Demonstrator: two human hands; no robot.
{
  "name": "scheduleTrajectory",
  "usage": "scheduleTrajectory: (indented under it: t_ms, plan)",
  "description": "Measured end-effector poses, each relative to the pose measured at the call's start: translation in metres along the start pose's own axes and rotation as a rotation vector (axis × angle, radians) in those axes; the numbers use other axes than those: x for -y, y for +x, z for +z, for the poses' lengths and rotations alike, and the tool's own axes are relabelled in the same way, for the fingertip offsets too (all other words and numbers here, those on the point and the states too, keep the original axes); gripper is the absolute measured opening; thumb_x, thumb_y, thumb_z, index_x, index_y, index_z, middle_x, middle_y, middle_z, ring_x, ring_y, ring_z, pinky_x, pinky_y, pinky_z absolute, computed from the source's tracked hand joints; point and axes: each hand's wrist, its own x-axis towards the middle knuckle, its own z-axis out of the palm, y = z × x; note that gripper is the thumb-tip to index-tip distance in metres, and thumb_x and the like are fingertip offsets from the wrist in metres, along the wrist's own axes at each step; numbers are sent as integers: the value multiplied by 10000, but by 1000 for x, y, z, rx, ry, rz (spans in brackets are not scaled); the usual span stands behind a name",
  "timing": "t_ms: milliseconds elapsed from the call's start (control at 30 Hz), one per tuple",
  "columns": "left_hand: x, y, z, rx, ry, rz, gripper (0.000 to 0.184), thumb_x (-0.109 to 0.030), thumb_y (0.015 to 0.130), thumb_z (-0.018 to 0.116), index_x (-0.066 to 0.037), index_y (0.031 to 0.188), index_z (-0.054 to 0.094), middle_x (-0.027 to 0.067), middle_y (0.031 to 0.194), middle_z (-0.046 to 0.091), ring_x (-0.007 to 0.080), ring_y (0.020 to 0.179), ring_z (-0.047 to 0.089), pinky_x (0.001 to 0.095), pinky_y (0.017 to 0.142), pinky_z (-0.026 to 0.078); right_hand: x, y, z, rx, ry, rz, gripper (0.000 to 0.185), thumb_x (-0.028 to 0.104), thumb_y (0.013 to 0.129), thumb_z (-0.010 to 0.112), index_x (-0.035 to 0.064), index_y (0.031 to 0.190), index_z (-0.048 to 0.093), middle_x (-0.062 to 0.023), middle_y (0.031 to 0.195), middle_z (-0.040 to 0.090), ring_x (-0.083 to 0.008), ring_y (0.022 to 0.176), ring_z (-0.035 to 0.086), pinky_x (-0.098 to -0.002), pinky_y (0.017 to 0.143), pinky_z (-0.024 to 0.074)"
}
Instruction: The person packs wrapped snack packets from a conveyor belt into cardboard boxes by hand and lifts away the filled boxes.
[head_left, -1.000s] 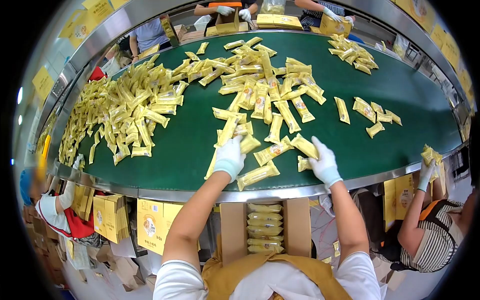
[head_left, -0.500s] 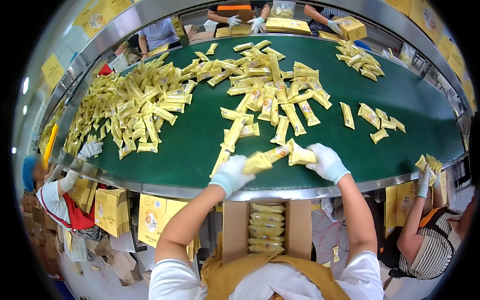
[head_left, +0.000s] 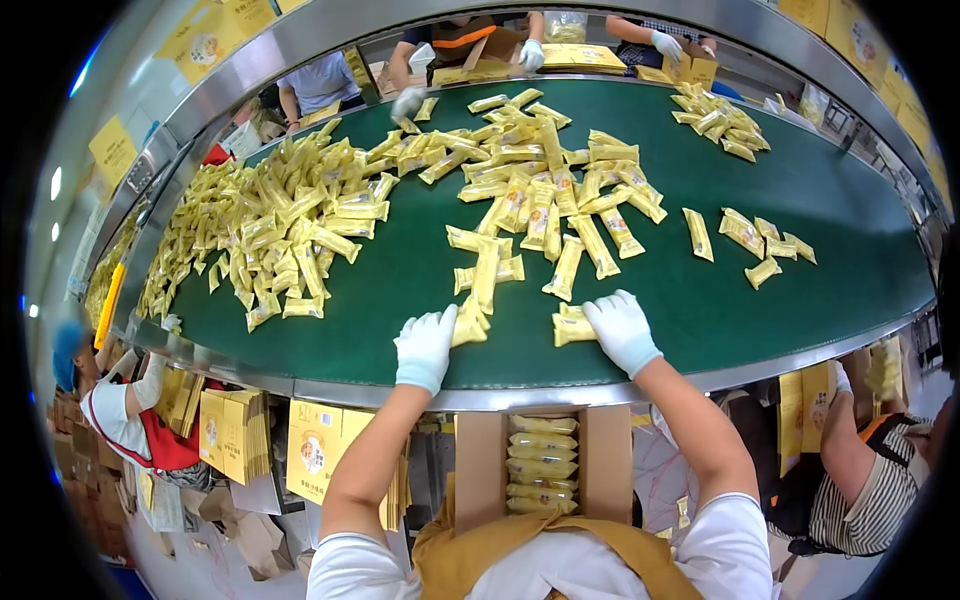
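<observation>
My left hand [head_left: 424, 348], in a white glove, is closed on yellow packets [head_left: 471, 322] near the front edge of the green table [head_left: 700, 330]. To its right my right hand [head_left: 620, 332], gloved too, grips more yellow packets [head_left: 573, 327], with a gap between the two groups. Just beyond, a packet [head_left: 485, 275] lies across another. An open cardboard box [head_left: 606, 460] stands below the table edge in front of my body, with a column of yellow packets [head_left: 541, 455] inside.
A large packet heap [head_left: 290, 210] covers the table's left; another pile [head_left: 530, 170] lies at the middle. Flat yellow cartons [head_left: 315, 450] stand below the edge at left. Co-workers stand at both sides and across; one's gloved hand [head_left: 408, 103] reaches over the far edge.
My hands have moved apart, each with packets in its grip. Packets that lay loose between them are now gathered at my hands. Across the table, a co-worker's hand has reached onto the surface.
</observation>
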Motion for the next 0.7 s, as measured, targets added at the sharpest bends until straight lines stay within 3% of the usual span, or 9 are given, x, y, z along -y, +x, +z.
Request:
scheduleTrajectory:
  t_ms: [33, 133, 233, 333, 367, 500, 600, 633, 700]
  plan:
    - [5, -6, 10, -36, 98, 129, 643, -379, 854, 733, -123, 1396, 502, 121, 1162, 663, 267, 1223, 592, 485, 1054, 427, -1, -14, -4, -62, -23, -22, 441, 223, 744, 784, 86, 1134, 630, -97, 1046, 664, -299, 1073, 630, -446, 1037, 432]
    - [-8, -35, 0, -188, 70, 208, 827, -439, 818, 771, -71, 1475, 430, 166, 1221, 595, 313, 1203, 554, 488, 1047, 422, 17, -42, -29, -99, 112, -23, 741, 383, 763, 798, 20, 1343, 514, -151, 1175, 588, -341, 1186, 534, -478, 1071, 386]
    - [-14, -31, -18, 107, -36, 102, 1058, -570, 754, 788, 17, 1516, 349, 199, 1324, 538, 343, 1250, 509, 463, 1060, 393, 20, -46, -32, -52, 122, -8, 951, 482, 731, 821, -44, 1419, 427, -167, 1177, 585, -355, 1186, 515, -447, 1038, 390]
    - [-10, -26, -17, 132, -72, 63, 1156, -601, 696, 825, 54, 1511, 331, 184, 1308, 547, 327, 1225, 529, 431, 1034, 404, 17, -17, -49, 387, 52, 91, 986, 511, 674, 843, -35, 1399, 457, -162, 1173, 595, -333, 1137, 526, -415, 1008, 403]
    - [-9, -25, -13, 123, -56, 72, 1157, -595, 692, 831, 54, 1510, 333, 183, 1297, 549, 322, 1213, 537, 424, 1031, 409, 16, -1, -57, 507, -9, 85, 965, 610, 623, 826, -18, 1307, 564, -165, 1161, 612, -323, 1090, 540, -397, 977, 419]
    - [-10, -21, -25, 326, -99, 58, 1141, -557, 682, 858, 27, 1512, 338, 196, 1303, 547, 340, 1207, 548, 419, 1042, 421, -3, 47, -52, 396, 200, 103, 952, 794, 589, 724, 13, 1133, 691, -192, 1173, 629, -361, 1130, 556, -428, 1012, 429]
    - [-5, -26, -27, 281, -449, -13, 1080, -522, 686, 872, -8, 1499, 380, 205, 1299, 552, 359, 1217, 543, 434, 1055, 432, -17, 88, -49, 223, 310, 89, 976, 703, 611, 789, -50, 1212, 630, -233, 1239, 617, -374, 1267, 524, -417, 1096, 407]
    - [-2, -25, -22, 121, -696, 25, 975, -512, 733, 848, -1, 1454, 434, 200, 1247, 591, 331, 1155, 591, 391, 1006, 491, -21, 105, -44, 311, 437, 163, 995, 678, 618, 803, -66, 1249, 603, -248, 1284, 600, -373, 1311, 499, -417, 1107, 405]
    - [-4, -12, -18, 273, -1560, -161, 668, -342, 870, 778, -20, 1382, 494, 125, 1171, 635, 215, 1023, 648, 340, 879, 548, -21, 119, -35, 408, 626, 281, 1054, 635, 639, 818, -63, 1371, 524, -270, 1382, 559, -404, 1363, 465, -434, 1126, 402]
